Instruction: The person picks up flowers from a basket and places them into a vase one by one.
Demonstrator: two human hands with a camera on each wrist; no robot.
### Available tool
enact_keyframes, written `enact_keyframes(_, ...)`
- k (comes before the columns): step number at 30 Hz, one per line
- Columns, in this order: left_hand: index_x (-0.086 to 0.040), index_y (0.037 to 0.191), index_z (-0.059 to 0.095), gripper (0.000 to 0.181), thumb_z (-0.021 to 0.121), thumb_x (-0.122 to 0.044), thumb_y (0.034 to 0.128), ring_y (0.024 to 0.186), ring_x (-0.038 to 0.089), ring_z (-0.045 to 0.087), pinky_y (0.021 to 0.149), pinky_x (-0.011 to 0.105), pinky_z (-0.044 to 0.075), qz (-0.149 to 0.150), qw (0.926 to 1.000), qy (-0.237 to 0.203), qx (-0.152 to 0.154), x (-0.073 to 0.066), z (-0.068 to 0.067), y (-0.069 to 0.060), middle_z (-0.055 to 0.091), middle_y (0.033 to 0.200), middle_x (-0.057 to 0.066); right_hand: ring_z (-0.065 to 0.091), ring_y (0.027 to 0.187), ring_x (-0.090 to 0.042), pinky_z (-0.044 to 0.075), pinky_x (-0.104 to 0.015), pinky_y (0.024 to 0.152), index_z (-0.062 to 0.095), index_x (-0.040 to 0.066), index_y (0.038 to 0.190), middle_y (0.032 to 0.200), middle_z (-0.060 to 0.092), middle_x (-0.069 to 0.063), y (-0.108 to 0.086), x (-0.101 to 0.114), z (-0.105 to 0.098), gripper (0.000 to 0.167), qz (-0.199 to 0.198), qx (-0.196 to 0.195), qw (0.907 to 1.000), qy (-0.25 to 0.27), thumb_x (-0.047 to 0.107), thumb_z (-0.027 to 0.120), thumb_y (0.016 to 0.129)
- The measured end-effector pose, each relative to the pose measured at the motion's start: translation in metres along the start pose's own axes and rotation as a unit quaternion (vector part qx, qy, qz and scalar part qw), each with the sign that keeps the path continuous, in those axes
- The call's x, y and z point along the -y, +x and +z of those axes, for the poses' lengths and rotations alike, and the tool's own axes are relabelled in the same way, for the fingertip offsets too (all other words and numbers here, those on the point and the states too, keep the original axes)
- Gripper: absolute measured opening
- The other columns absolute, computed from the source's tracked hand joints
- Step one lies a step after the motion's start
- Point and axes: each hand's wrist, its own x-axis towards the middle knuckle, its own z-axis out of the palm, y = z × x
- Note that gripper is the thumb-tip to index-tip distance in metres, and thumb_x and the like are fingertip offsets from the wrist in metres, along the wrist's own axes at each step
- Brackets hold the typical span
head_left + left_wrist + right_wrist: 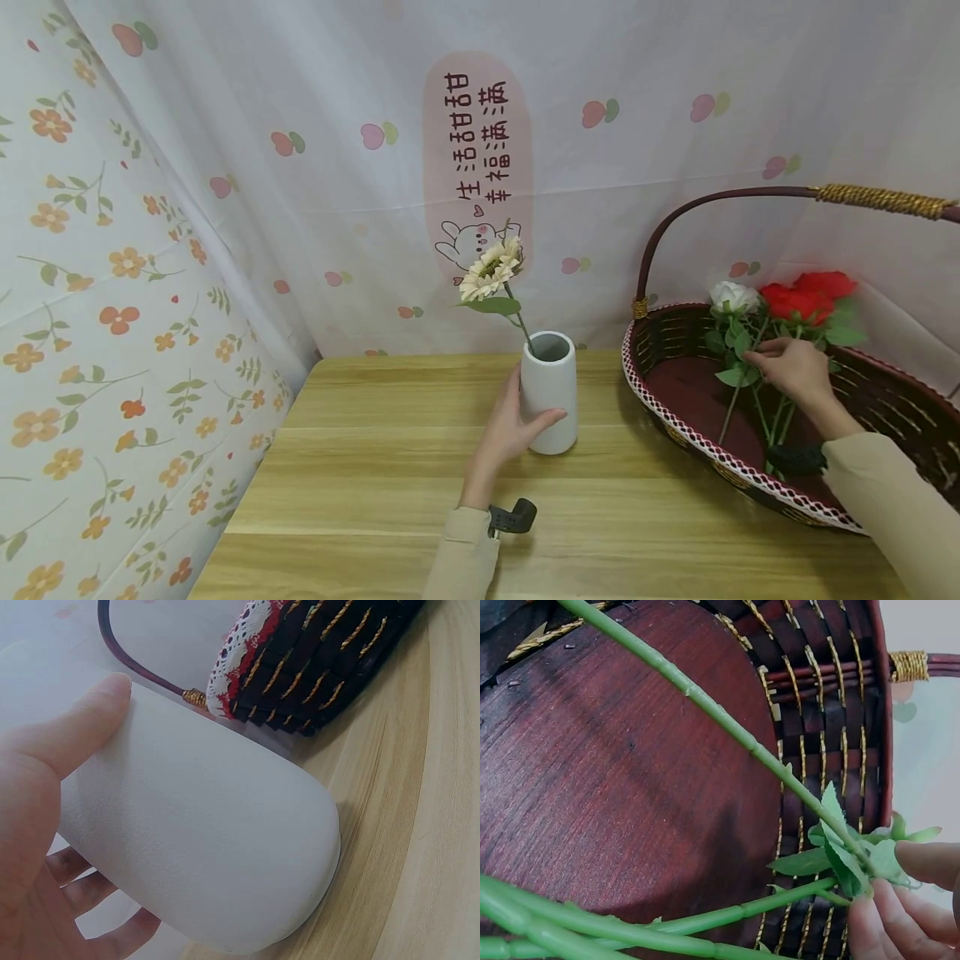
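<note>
Pale printed fabric [330, 183] is hanging behind the vase [551, 408], which is standing upright on a wood-grain table [337, 483]. One cream flower [491, 271] is rising from the vase's mouth, its stem leaning left and its head showing above the rim.

The left hand [510, 425] is gripping the vase from its left and near side, thumb lying across the front while the other fingers are curving round the far side. Its forearm is slanting up from below the vase, a beige sleeve covering it and a dark device [513, 517] sitting at the wrist.

To the right of the vase, a dark woven basket [678, 387] with a lace-trimmed rim is resting on the table, holding a white rose [733, 297] and red roses [806, 296]. The right hand [798, 375] is hanging over the basket, back facing up, thumb and fingers pinching a green stem [735, 727] among its leaves; which bloom it belongs to, I cannot tell. That forearm is extending in from the lower right, crossing the basket's near rim, well apart from the vase.
</note>
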Motion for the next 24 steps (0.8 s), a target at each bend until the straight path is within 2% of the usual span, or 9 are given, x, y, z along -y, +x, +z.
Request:
enact_keyframes(6, -0.017, 0.16, 0.023, 0.095, 0.081, -0.037, 0.0872, 0.135, 0.025, 0.043, 0.11, 0.052, 0.037, -0.004, 1.0, -0.006, -0.002, 0.0011, 0.0008, -0.0004, 0.039, 0.154, 0.007, 0.061, 0.056, -0.017, 0.041, -0.066, 0.084, 0.06, -0.021, 0.113, 0.063, 0.068, -0.01, 0.0017, -0.0022, 0.0034, 0.052, 0.015, -0.004, 0.9999, -0.003, 0.029, 0.06, 0.1)
enact_keyframes(18, -0.019, 0.159, 0.024, 0.094, 0.08, -0.04, 0.087, 0.134, 0.024, 0.045, 0.109, 0.052, 0.038, -0.003, 1.0, -0.005, -0.003, 0.0035, 0.0011, 0.0, 0.041, 0.152, 0.006, 0.061, 0.055, -0.018, 0.042, -0.065, 0.081, 0.062, -0.02, 0.111, 0.063, 0.067, -0.009, 0.0013, -0.0033, 0.005, 0.054, 0.018, 0.0, 0.9998, -0.001, 0.032, 0.059, 0.101)
enact_keyframes(24, -0.019, 0.158, 0.026, 0.093, 0.08, -0.041, 0.0867, 0.133, 0.023, 0.045, 0.109, 0.051, 0.039, 0.001, 1.0, 0.002, -0.005, 0.0028, 0.001, 0.0009, 0.042, 0.151, 0.005, 0.061, 0.054, -0.018, 0.033, -0.072, 0.091, 0.062, -0.021, 0.109, 0.061, 0.066, -0.008, 0.0037, -0.0059, 0.0051, 0.05, 0.019, 0.012, 0.9997, 0.0, 0.028, 0.059, 0.101)
